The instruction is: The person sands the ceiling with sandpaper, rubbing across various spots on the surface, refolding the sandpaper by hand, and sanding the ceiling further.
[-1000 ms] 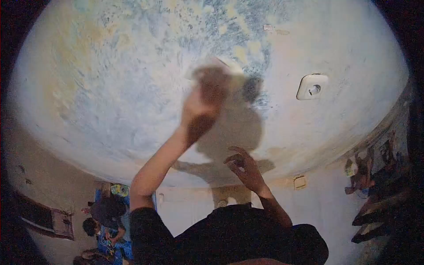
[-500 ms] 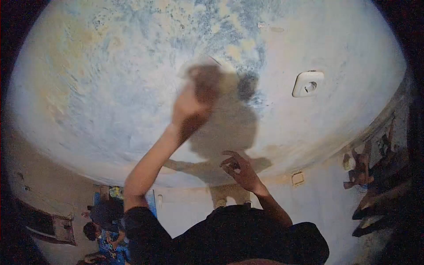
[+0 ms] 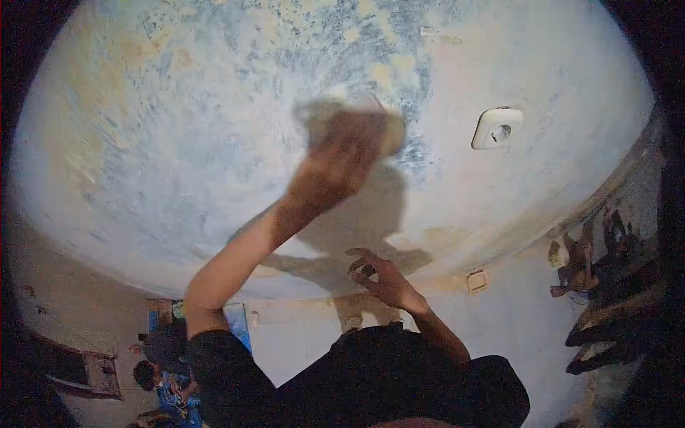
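My left hand (image 3: 339, 157) is raised against the mottled white and blue wall (image 3: 214, 143). Its fingers are closed around a pale yellowish, flat pad (image 3: 394, 134), pressed to the surface. Motion blurs the pad, so I cannot tell if it is sponge, sandpaper or cloth. Lower and to the right, my right hand (image 3: 385, 279) hovers near the wall's lower part. Its fingers are loosely bent and apart, with nothing visible in them. Around the hands, the wall has yellow and blue-grey blotches, and my shadow (image 3: 367, 221) falls across it.
A white wall socket (image 3: 497, 129) is fixed right of my left hand. Lower down is a small square box (image 3: 477, 281) in the wall. Another person (image 3: 171, 378) is at the lower left, near a dark opening (image 3: 64, 360). Dark, cluttered objects (image 3: 614, 314) line the right side.
My left hand has moved right across the wall with the pad. My right hand has shifted slightly left and down, its fingers still bent. The view has tilted a little.
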